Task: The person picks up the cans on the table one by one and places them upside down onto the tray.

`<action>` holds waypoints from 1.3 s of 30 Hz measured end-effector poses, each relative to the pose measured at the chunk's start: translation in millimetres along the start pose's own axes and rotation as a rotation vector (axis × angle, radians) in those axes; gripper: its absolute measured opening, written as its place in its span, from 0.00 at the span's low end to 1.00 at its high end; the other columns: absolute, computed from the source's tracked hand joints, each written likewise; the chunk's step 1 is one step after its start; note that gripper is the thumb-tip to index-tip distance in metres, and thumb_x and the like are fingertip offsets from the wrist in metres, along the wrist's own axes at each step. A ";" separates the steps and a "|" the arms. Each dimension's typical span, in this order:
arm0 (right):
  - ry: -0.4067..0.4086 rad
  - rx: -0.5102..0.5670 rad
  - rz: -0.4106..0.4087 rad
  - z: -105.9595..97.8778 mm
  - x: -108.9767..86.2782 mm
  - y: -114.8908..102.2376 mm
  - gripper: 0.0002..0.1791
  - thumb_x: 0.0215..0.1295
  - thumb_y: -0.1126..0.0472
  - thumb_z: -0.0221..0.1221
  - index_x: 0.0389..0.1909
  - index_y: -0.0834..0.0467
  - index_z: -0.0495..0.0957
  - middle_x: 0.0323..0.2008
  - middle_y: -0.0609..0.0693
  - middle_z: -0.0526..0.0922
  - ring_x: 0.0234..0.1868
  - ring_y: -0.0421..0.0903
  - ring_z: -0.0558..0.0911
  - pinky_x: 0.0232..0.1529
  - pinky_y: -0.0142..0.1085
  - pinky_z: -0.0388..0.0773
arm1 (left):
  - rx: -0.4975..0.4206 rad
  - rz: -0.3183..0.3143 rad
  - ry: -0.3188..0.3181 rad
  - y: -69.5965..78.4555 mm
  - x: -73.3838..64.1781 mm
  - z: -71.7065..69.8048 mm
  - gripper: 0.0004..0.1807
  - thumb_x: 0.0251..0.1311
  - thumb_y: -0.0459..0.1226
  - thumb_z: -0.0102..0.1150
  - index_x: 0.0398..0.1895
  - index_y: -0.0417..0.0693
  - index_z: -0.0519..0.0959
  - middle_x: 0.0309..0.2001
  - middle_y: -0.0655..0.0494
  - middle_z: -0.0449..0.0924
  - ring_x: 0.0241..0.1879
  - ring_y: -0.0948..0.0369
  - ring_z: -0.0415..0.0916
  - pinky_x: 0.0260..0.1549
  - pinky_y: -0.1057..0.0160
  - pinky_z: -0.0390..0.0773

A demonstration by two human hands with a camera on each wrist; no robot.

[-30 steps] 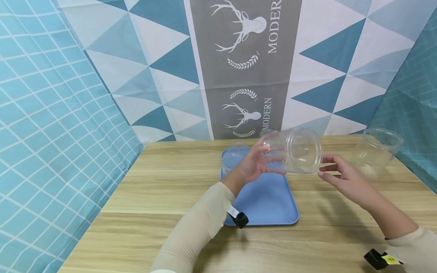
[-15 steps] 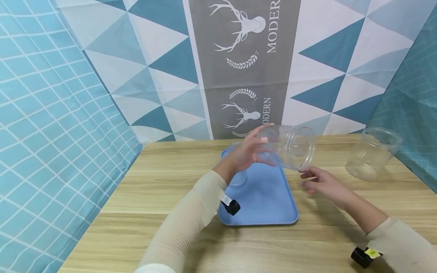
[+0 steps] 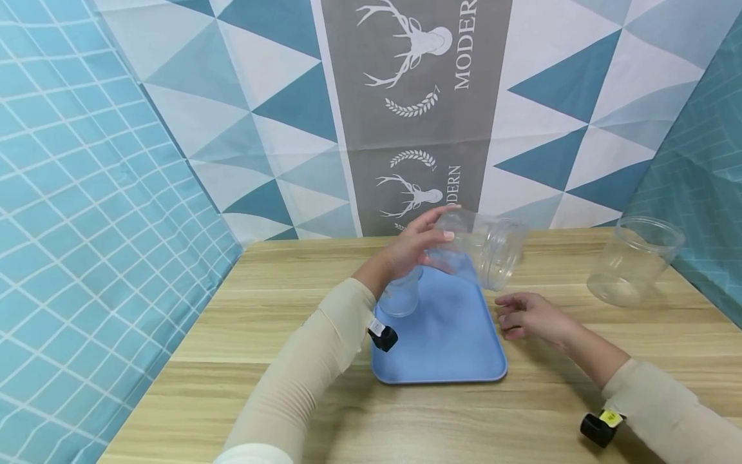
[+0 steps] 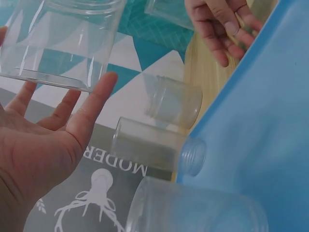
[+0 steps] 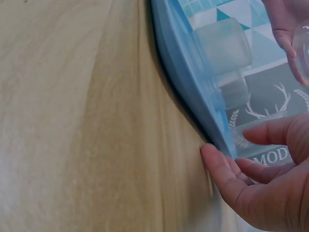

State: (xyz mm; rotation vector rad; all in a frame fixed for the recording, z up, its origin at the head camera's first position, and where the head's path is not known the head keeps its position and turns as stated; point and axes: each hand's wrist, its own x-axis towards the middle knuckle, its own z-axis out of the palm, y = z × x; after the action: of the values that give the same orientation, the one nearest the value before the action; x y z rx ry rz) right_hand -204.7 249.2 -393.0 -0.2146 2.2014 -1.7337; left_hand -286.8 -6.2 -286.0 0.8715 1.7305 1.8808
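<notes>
My left hand (image 3: 406,248) grips a clear plastic jar (image 3: 478,245) by its base end, above the back of a blue tray (image 3: 443,348). The jar lies tilted in the air, its ridged mouth toward the right and slightly down. In the left wrist view the thumb and fingers spread around the bottom of this jar (image 4: 63,53). My right hand (image 3: 536,319) hovers by the tray's right edge, fingers loosely bent and holding nothing. Seen from the right wrist, its fingertips (image 5: 210,152) are close to the tray rim; whether they touch it I cannot tell.
Another clear jar (image 3: 401,299) stands on the tray's left side, partly behind my left forearm. Farther back, the left wrist view shows smaller clear jars, one with a threaded neck (image 4: 149,147). A large clear container (image 3: 634,264) stands at the table's right.
The left hand has carried the jar a little left and tipped its mouth further downward. My right hand has moved left and down, away from the jar's mouth toward the tray's edge.
</notes>
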 end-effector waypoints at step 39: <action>0.044 -0.092 0.063 20.3 10.9 -3.8 0.34 0.55 0.79 0.58 0.63 0.82 0.57 0.46 0.66 0.71 0.38 0.49 0.78 0.37 0.43 0.84 | 1.037 0.010 -0.133 42.5 17.0 -5.1 0.40 0.48 0.50 0.68 0.69 0.65 0.67 0.61 0.58 0.69 0.54 0.61 0.70 0.45 0.62 0.74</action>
State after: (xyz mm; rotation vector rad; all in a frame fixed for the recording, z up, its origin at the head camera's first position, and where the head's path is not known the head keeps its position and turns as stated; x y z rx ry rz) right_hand -208.1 226.2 -395.2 -0.1289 2.2957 -1.6211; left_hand -298.2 -3.2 -241.5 1.2858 2.5964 0.7825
